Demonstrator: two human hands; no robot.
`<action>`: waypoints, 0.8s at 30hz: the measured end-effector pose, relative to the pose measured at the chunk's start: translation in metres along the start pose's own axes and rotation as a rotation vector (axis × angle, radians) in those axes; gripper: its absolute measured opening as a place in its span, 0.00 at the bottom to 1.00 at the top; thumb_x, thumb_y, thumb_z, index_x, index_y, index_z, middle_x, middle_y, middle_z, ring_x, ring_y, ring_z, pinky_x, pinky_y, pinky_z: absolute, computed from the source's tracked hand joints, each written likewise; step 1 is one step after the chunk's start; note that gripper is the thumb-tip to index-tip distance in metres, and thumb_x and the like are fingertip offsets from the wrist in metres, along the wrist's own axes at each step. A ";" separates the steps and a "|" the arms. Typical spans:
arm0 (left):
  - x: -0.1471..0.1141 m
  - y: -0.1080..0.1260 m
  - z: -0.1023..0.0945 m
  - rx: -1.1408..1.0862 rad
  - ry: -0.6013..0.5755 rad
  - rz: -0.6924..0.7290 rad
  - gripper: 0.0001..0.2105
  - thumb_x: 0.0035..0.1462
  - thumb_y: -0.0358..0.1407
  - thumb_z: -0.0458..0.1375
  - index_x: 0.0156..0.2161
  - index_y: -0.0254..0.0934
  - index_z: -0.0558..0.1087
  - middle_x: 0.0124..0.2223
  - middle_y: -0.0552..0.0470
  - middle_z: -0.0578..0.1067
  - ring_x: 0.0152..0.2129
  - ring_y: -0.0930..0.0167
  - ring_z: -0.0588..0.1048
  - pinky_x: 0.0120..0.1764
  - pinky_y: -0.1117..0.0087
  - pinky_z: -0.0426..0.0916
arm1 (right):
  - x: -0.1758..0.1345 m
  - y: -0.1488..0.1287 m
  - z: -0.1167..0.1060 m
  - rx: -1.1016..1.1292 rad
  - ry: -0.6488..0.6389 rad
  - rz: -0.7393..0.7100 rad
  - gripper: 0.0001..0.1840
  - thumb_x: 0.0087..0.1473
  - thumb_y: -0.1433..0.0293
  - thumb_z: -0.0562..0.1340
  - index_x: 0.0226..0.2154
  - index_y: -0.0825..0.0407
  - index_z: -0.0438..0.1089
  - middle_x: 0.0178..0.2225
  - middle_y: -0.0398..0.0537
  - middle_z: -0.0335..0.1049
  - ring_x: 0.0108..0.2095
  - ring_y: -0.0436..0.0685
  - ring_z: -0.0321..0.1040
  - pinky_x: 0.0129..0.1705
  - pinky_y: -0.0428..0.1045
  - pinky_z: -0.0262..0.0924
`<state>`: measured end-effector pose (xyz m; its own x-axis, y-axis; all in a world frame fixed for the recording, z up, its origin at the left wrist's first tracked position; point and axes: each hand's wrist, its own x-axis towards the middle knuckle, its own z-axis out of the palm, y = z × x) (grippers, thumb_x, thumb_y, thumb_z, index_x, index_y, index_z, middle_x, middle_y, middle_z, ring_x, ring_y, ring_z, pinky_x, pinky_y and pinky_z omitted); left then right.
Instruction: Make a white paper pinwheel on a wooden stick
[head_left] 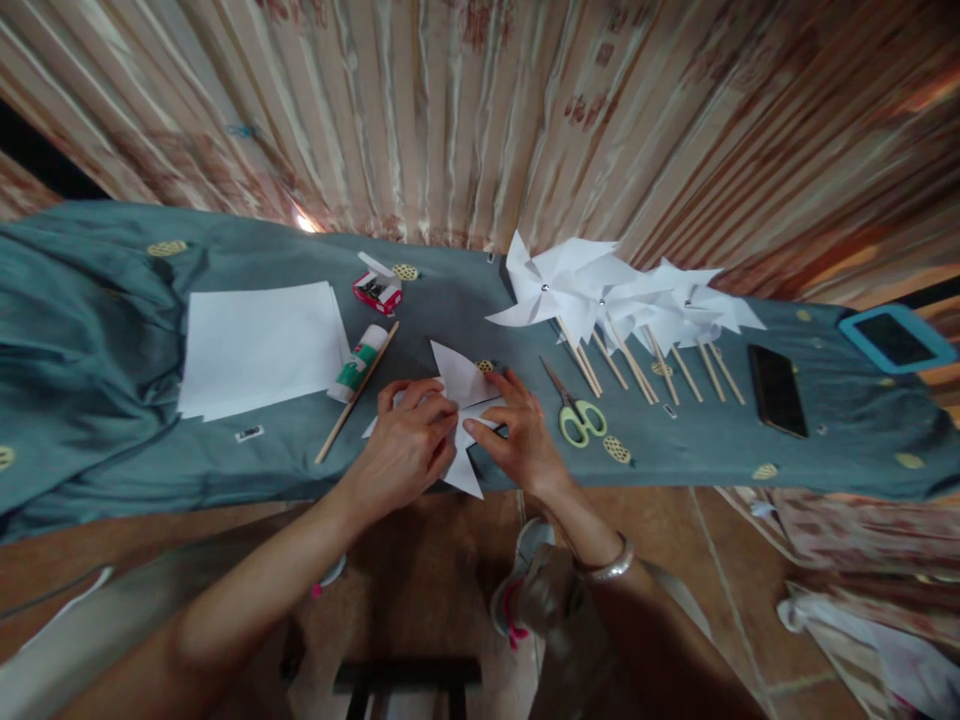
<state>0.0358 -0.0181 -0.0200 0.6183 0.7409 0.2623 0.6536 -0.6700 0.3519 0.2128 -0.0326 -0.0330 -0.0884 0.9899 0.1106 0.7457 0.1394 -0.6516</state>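
White paper, cut into pointed flaps, (466, 378) lies under both hands at the middle of the table's near edge, one tip pointing out toward that edge. Left hand (409, 432): fingers gathered and closed, by the look of it pinching paper at the centre; the tips' exact hold is partly hidden. Right hand (523, 430): half open, thumb and forefinger spread apart, touching the flaps on the right.

Step in hand, as I judge it: bringing flaps in to the centre. Next move calls for keeping the middle pinned while the right fingers guide a loose point inward without creasing it.

Just left of the hands, a slim pale wooden stick (357, 391) lies aslant beside a white-and-green glue stick (360, 363). Beyond, toward the far edge, small red box, flap up (377, 290); contents unclear. Farther left, stacked white sheets (259, 345).

Right of the hands, green-handled scissors (582, 421), blades toward the far edge. Along that edge, overlapping white paper pinwheels on wooden sticks (566, 275). Toward the right end, black phone (777, 390); at the corner, blue-framed dark-screened tablet (896, 338). Table (450, 285) wears blue-green cloth.
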 end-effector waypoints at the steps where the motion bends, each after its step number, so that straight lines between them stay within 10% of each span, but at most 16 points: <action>1: 0.000 0.000 0.000 0.001 0.001 0.002 0.10 0.58 0.30 0.53 0.41 0.34 0.75 0.44 0.46 0.77 0.53 0.57 0.67 0.54 0.48 0.54 | 0.000 0.001 -0.001 0.000 0.013 -0.009 0.10 0.51 0.65 0.66 0.22 0.51 0.75 0.59 0.55 0.64 0.64 0.71 0.50 0.61 0.68 0.45; 12: 0.006 0.002 -0.003 0.027 -0.026 0.005 0.09 0.54 0.28 0.53 0.34 0.34 0.77 0.38 0.45 0.77 0.51 0.56 0.68 0.53 0.47 0.55 | 0.019 0.030 -0.017 -0.046 0.177 -0.078 0.17 0.57 0.65 0.59 0.46 0.54 0.72 0.55 0.59 0.68 0.56 0.65 0.64 0.59 0.61 0.56; 24: 0.004 -0.002 -0.007 -0.089 -0.013 -0.064 0.09 0.55 0.30 0.55 0.37 0.39 0.77 0.41 0.48 0.79 0.49 0.58 0.69 0.51 0.49 0.54 | 0.040 0.025 -0.014 0.035 0.108 0.018 0.07 0.51 0.68 0.62 0.33 0.52 0.74 0.51 0.55 0.71 0.51 0.62 0.68 0.54 0.57 0.60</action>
<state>0.0337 -0.0136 -0.0138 0.5824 0.7811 0.2252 0.6512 -0.6141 0.4459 0.2371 0.0101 -0.0338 -0.0020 0.9841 0.1779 0.7227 0.1244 -0.6799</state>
